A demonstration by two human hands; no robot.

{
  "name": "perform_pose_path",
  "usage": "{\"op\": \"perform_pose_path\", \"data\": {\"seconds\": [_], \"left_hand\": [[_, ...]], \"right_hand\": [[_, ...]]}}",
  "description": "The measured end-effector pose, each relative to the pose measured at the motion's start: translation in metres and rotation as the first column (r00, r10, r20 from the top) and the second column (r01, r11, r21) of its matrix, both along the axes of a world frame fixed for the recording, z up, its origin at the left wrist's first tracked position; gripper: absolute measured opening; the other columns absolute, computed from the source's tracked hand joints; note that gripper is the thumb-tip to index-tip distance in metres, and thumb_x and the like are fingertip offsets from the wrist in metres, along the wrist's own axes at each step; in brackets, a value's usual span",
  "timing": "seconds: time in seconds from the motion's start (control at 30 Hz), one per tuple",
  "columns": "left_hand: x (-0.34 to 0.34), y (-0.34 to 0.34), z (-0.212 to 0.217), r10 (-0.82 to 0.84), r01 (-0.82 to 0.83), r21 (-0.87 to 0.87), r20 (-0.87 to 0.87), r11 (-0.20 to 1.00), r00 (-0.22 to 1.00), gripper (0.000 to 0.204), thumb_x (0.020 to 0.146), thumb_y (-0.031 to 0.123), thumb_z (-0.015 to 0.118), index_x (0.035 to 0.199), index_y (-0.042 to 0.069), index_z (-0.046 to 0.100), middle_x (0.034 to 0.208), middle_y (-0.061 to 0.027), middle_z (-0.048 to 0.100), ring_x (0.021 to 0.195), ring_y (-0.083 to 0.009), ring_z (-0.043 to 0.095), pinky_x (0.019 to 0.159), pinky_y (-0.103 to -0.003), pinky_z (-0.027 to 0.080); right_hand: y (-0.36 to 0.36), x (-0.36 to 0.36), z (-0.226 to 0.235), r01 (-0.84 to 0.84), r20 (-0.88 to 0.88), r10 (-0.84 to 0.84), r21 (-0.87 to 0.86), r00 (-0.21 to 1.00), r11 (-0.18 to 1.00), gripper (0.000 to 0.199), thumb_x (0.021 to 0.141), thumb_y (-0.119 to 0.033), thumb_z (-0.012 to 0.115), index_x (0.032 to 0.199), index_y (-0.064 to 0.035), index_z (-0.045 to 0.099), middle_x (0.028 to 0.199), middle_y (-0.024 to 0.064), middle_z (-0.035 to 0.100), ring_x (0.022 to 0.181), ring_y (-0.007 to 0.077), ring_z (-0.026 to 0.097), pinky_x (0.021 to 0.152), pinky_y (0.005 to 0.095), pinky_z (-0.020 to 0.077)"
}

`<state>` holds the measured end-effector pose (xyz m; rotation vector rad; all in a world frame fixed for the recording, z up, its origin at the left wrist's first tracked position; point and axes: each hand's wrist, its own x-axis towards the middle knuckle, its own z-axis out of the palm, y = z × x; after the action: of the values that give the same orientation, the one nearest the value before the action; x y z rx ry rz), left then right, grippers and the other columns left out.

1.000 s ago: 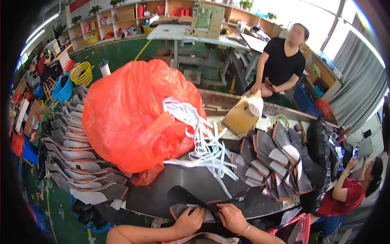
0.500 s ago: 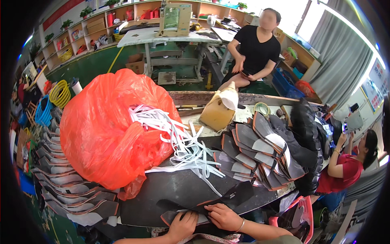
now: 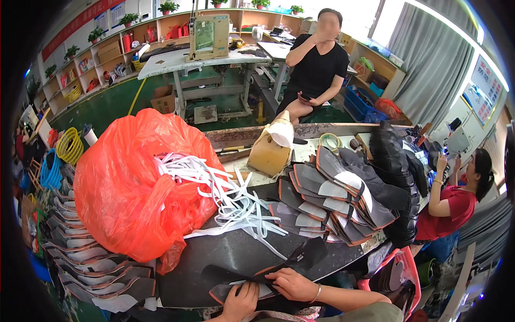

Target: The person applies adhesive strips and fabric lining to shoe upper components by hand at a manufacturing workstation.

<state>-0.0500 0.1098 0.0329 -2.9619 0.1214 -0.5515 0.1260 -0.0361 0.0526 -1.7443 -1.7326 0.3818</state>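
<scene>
Black material point(image 3: 307, 256) crosses an orange-edged piece point(image 3: 219, 293) under our left hand point(image 3: 241, 301) and right hand point(image 3: 294, 284); this one looks unfinished. Whether the fanned pieces point(image 3: 113, 280) leftward or the pile point(image 3: 335, 190) beyond our right are done, we cannot tell. Left fingers bend over the piece, grip unclear; right fingers pinch the black material.

Along the back, potted plants point(image 3: 129, 19) line wooden shelves point(image 3: 163, 24), and before them a cream machine point(image 3: 220, 37) with a green panel stands on a white worktop point(image 3: 162, 64). Just right of it, a person in a black top point(image 3: 317, 68) sits near a blue crate point(image 3: 358, 104), a grey curtain point(image 3: 429, 67) hanging farther over. A yellow basket point(image 3: 68, 152) shows behind a blue basket point(image 3: 50, 170) at far left, and a person in red point(image 3: 450, 206) at far right.
</scene>
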Motion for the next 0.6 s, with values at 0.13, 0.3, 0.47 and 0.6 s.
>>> {"op": "perform_pose_path", "data": {"seconds": [0.13,0.3,0.47,0.6], "left_hand": [[-0.009,-0.010,-0.015,0.041,-0.044,-0.073,-0.051,0.996,0.998,0.040,0.078,0.024,0.052,0.109,0.002,0.066,0.114,-0.0104,0.063,0.110,-0.0230,0.056,0.090,-0.038,0.043],[-0.001,-0.001,-0.005,-0.004,0.004,0.002,-0.003,1.000,1.000,0.031,0.076,0.022,0.055,0.099,0.005,0.068,0.102,-0.0063,0.065,0.099,-0.0177,0.060,0.081,-0.032,0.043],[0.000,0.000,-0.004,0.008,-0.009,-0.009,-0.024,1.000,1.000,0.031,0.077,0.022,0.055,0.100,0.005,0.068,0.103,-0.0066,0.065,0.099,-0.0179,0.060,0.081,-0.033,0.043],[-0.001,0.000,-0.007,0.003,-0.003,0.033,0.002,0.999,1.000,0.031,0.078,0.022,0.055,0.100,0.005,0.068,0.103,-0.0070,0.066,0.099,-0.0183,0.060,0.081,-0.033,0.043]], "right_hand": [[0.002,0.000,-0.002,-0.023,0.034,0.024,-0.020,0.999,1.000,0.016,0.083,-0.008,0.066,0.092,0.0002,0.055,0.110,0.0140,0.064,0.094,0.0308,0.059,0.086,0.0385,0.0482],[-0.001,0.000,-0.002,-0.017,0.072,0.018,-0.007,0.997,1.000,0.017,0.082,-0.008,0.067,0.093,0.0008,0.056,0.109,0.0138,0.064,0.094,0.0300,0.060,0.086,0.0385,0.0484],[0.002,0.001,-0.004,-0.001,0.037,0.001,0.006,0.999,1.000,0.016,0.084,-0.007,0.066,0.093,0.0010,0.056,0.111,0.0135,0.063,0.095,0.0309,0.059,0.087,0.0392,0.0485],[0.000,0.000,-0.007,0.052,-0.127,-0.057,-0.037,0.990,0.998,0.014,0.086,-0.007,0.065,0.094,0.0002,0.055,0.112,0.0128,0.063,0.096,0.0314,0.059,0.086,0.0395,0.0486]]}}
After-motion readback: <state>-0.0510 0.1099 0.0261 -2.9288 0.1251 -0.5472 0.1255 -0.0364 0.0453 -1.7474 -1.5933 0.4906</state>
